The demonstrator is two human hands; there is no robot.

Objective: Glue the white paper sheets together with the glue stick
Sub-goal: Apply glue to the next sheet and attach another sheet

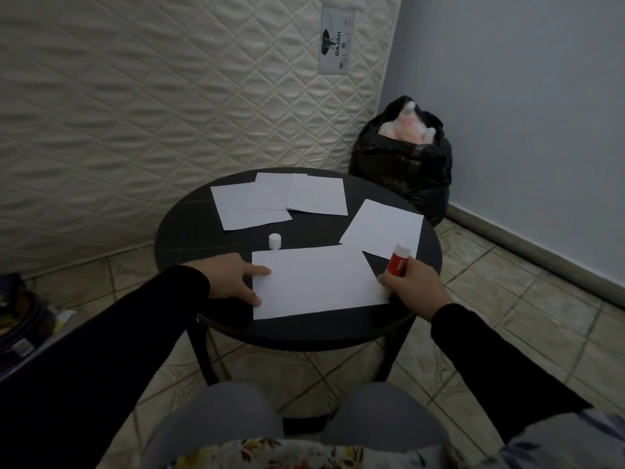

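On table, uncapped red glue stick [398,261]

A round black table [189,231] carries a big white sheet [314,282] at its near edge, a small white cap [275,241] just behind this sheet, three overlapping sheets [280,201] farther behind, and one sheet [382,228] behind-right.

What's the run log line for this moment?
left hand presses near sheet | right hand grips glue stick | cap off
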